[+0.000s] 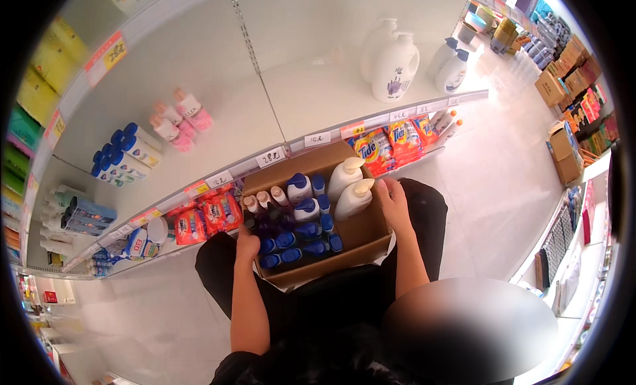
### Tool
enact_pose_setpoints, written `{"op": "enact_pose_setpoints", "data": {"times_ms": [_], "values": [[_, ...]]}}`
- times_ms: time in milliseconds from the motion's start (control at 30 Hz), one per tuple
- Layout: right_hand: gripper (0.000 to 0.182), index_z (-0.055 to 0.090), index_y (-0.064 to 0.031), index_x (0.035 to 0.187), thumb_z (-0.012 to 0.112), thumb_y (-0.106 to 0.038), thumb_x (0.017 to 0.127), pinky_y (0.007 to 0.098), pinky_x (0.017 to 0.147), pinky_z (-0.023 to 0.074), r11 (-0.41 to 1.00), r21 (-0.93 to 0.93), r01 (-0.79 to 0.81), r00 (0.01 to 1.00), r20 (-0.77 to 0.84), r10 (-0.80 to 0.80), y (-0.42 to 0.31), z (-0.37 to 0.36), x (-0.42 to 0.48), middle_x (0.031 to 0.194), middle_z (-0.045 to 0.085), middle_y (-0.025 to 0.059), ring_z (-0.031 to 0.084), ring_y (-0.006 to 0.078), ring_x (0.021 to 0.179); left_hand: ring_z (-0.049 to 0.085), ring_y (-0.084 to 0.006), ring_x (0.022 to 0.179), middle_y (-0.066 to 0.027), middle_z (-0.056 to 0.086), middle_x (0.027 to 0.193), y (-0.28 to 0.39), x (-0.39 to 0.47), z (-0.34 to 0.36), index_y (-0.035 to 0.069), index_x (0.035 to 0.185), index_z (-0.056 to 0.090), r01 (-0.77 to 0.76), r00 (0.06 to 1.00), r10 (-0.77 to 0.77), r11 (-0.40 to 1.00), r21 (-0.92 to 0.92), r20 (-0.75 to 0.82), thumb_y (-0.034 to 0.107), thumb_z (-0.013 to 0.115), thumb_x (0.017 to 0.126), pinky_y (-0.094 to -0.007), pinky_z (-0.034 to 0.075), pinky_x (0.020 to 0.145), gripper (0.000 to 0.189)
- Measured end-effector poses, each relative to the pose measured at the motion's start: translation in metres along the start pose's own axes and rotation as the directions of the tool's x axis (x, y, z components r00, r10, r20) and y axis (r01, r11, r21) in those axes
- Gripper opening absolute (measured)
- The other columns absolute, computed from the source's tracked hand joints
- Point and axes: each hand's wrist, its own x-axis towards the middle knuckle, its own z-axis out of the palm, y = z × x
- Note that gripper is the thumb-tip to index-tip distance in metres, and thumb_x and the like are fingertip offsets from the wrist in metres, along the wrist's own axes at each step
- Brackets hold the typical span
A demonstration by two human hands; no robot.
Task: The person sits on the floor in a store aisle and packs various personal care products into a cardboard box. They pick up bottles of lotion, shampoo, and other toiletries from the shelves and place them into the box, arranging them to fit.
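Note:
An open cardboard box (343, 261) stands between my knees, close against the shelf front. My left hand (247, 245) grips its left side, and my right hand (395, 203) holds the right side with the thumb up near the rim. Two white bottles with cream pump tops (354, 200) lean in the box's right half. Left of them are white bottles with blue pump tops (306, 209), several blue-capped bottles (291, 255) and a row of peach-capped bottles (264, 199). Dark-topped purple bottles (275, 220) sit near my left hand, partly hidden.
Above the box, a shelf (318, 94) carries LUX bottles (190, 110), blue-capped bottles (130, 149) and white pump jugs (396, 69). Tide bags (370, 149) and OMO bags (218, 212) fill the lower shelf. Cartons (564, 154) stand across the aisle. A blurred oval covers the lower right.

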Motion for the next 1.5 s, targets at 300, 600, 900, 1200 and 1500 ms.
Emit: {"op": "enact_pose_setpoints", "data": {"times_ms": [300,600,900,1200,1500], "values": [[0.064,0.055,0.0001,0.122,0.085,-0.022,0.069,0.0406,0.099,0.0427,0.964,-0.096,0.247,0.967,0.089,-0.239,0.013,0.031,-0.012,0.120,0.058,0.0187,0.055,0.0341,0.115,0.053,-0.0407,0.125,-0.0283,0.057,0.128,0.029,-0.018,0.004,0.009,0.147,0.034,0.013,0.995,-0.010,1.000,0.028,-0.103,-0.002,0.040,0.076,-0.0386,0.041,0.103,0.071],[0.074,0.052,-0.0021,0.121,0.087,-0.014,0.057,0.0436,0.096,0.0440,0.932,-0.231,0.279,0.960,0.103,-0.261,0.015,0.049,-0.008,0.115,0.057,0.0193,0.055,0.0372,0.111,0.057,-0.0503,0.109,-0.0358,0.062,0.107,0.009,-0.006,0.015,0.002,0.132,0.045,-0.046,0.972,0.067,0.994,0.098,-0.224,0.007,0.044,0.077,-0.0524,0.044,0.093,0.055],[0.069,0.054,-0.0016,0.119,0.085,-0.013,0.058,0.0425,0.093,0.0450,0.944,-0.184,0.273,0.962,0.076,-0.264,0.014,0.053,-0.013,0.114,0.058,0.0183,0.056,0.0366,0.109,0.057,-0.0513,0.106,-0.0362,0.061,0.106,0.007,-0.009,0.016,0.005,0.132,0.048,0.009,0.973,0.034,0.982,0.188,-0.228,0.007,0.045,0.078,-0.0544,0.045,0.093,0.054],[0.074,0.052,-0.0015,0.121,0.088,-0.014,0.058,0.0396,0.095,0.0444,0.914,-0.235,0.332,0.943,0.098,-0.317,0.027,0.058,0.002,0.116,0.058,0.0166,0.056,0.0320,0.111,0.057,-0.0491,0.107,-0.0330,0.062,0.106,0.016,-0.016,0.009,0.009,0.132,0.050,-0.085,0.971,0.117,0.984,0.159,-0.209,0.004,0.045,0.077,-0.0544,0.045,0.091,0.056],[0.068,0.026,0.0030,0.147,0.052,0.011,0.085,0.0352,0.103,0.0428,0.665,-0.547,0.508,0.848,0.181,-0.498,0.031,0.006,0.015,0.138,0.049,0.0194,0.049,0.0268,0.130,0.058,-0.0452,0.108,-0.0280,0.065,0.108,0.006,-0.014,0.012,0.007,0.128,0.055,-0.080,0.962,0.100,0.993,0.089,-0.253,0.005,0.048,0.078,-0.0482,0.047,0.090,0.050]]}}
